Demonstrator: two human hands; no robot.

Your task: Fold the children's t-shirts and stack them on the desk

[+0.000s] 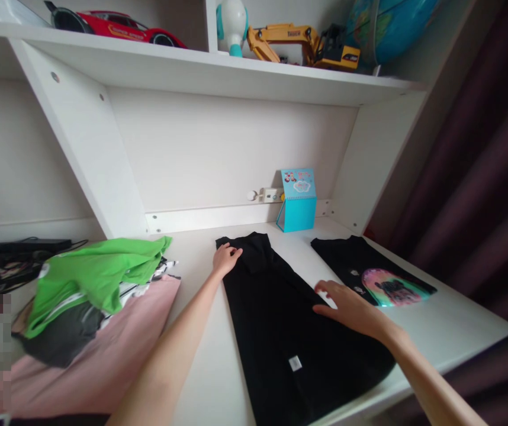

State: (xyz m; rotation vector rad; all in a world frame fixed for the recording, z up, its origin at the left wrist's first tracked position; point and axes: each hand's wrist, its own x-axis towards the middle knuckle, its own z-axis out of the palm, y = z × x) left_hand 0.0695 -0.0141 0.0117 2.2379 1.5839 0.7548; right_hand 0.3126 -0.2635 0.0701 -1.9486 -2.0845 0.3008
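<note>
A black shirt (pixel 272 307) lies lengthwise on the white desk, partly folded, its neck end toward the back wall. A small white label (pixel 295 362) shows on its lower part. My left hand (pixel 226 259) rests on the shirt's upper left corner, its fingers slightly bent on the cloth and the thumb apart. Over the right side of the shirt is my right hand (pixel 347 303), fingers spread and holding nothing; whether it touches the cloth I cannot tell. To the right lies a folded black shirt (pixel 347 266) with a shiny rainbow-coloured print (pixel 391 287).
At left, a green garment (pixel 98 266) and a dark grey one (pixel 65 334) lie on pink cloth (pixel 142 337). A blue desk calendar (pixel 299 213) stands at the back near a socket (pixel 272 195). Overhead, a shelf (pixel 236 74) carries a red toy car (pixel 121 26), toy excavator (pixel 307 44) and globe (pixel 391 26).
</note>
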